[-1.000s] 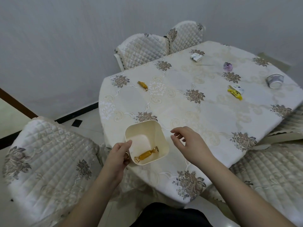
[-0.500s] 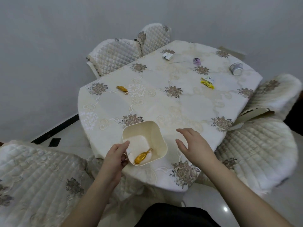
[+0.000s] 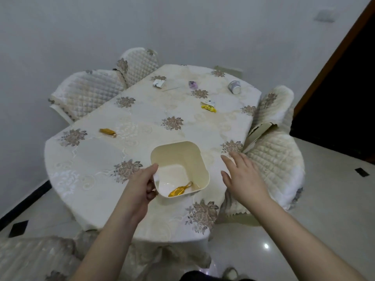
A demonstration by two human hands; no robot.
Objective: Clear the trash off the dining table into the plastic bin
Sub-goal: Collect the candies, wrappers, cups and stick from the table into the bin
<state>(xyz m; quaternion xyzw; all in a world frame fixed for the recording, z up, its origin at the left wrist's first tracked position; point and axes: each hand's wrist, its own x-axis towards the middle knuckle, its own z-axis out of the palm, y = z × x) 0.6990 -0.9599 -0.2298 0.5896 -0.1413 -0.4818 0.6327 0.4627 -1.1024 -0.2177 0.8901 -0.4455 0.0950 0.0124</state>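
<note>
Right hand (image 3: 244,177) now wider; bin (image 3: 179,157)-side fingers hidden.

A: What stands around the worktop?
B: Quilted cream chairs (image 3: 87,92), two on the far side, two on the right (image 3: 274,157), one at bottom left.
A: And beyond?
B: A grey wall (image 3: 182,27), glossy pale floor (image 3: 324,209), a dark doorway (image 3: 345,98).

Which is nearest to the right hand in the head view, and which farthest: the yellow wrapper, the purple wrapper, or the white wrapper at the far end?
From the right hand:
1. Yellow wrapper, mid-table, toward the right edge.
2. Purple wrapper, beyond it, near the far end.
3. White wrapper, far end, farther left.
</note>
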